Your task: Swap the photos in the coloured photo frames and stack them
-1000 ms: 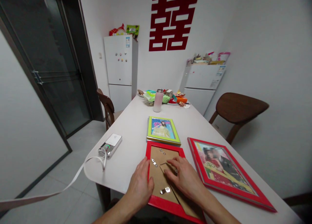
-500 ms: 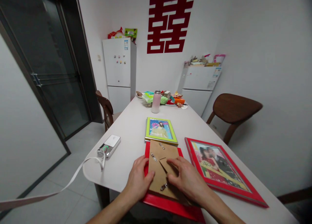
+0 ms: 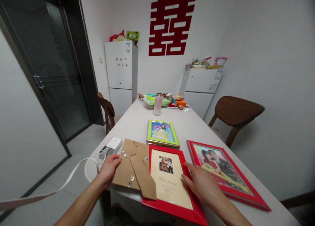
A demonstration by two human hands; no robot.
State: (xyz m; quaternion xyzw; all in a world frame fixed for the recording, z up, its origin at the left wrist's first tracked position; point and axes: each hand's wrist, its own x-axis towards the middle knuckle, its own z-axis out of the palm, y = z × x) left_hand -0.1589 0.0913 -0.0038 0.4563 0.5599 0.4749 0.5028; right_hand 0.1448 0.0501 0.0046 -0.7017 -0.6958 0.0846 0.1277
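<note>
My left hand (image 3: 107,171) grips the left edge of a brown backing board (image 3: 123,169), with thumb and fingers closed on it. Metal clips and a fold-out stand leg (image 3: 144,182) show on the board, whose right side overlaps a red picture frame (image 3: 172,209). Inside that frame lies a cream paper insert (image 3: 169,186) with a small printed photo. Over the frame's right border is my right hand (image 3: 203,183), its fingers apart and nothing held. To its right lies another red frame (image 3: 258,199) with a couple's picture. A lime-green frame (image 3: 175,135) lies just beyond.
At the table's left edge a small silver-and-white device (image 3: 113,143) with a white strap (image 3: 73,173) sits close behind my left hand. Farther off stand a pink bottle (image 3: 157,104) and a pile of snack packets (image 3: 180,103). Chairs (image 3: 236,109) flank the white table (image 3: 133,121).
The backing board has moved left off the red frame in my left hand, uncovering the paper insert. My right hand has let go of the board and shifted slightly right.
</note>
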